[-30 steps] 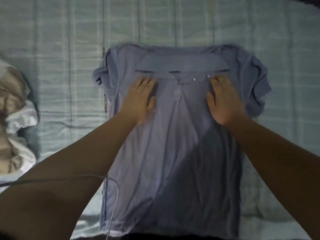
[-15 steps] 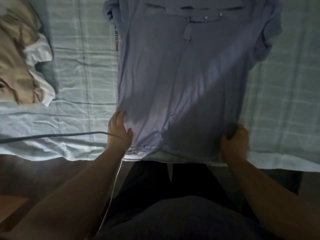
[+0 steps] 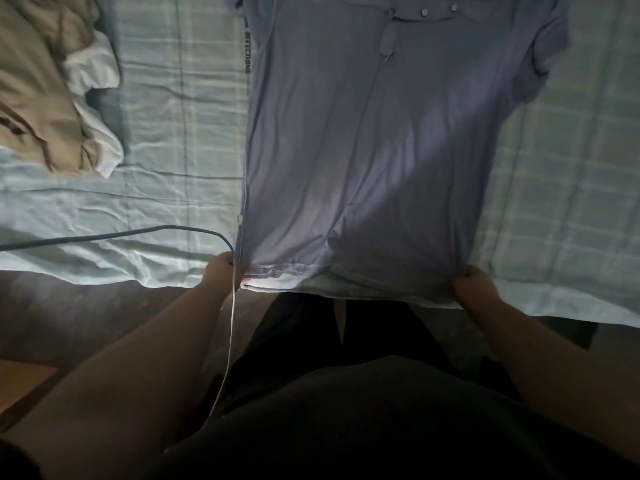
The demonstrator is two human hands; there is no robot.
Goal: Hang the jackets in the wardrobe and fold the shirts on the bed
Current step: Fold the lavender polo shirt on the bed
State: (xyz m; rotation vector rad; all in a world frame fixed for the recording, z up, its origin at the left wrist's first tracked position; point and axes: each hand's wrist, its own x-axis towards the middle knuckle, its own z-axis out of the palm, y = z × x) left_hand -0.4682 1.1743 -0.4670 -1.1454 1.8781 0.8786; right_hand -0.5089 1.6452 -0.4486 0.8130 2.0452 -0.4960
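A light blue polo shirt [image 3: 363, 133] lies flat on the bed, front up, collar and buttons at the far end, hem at the near bed edge. My left hand [image 3: 223, 273] pinches the hem's left corner. My right hand [image 3: 474, 285] grips the hem's right corner with curled fingers. Both sleeves are tucked in along the shirt's sides.
The bed [image 3: 173, 98] has a pale checked sheet. A crumpled heap of beige and white clothes [image 3: 52, 91] lies at the left. A thin cable [image 3: 104, 235] crosses the sheet and hangs down by my left arm. Dark floor lies below the bed edge.
My hands left the shirt's chest and came back to the hem, taking hold of both bottom corners. The view has tilted down toward the bed edge.
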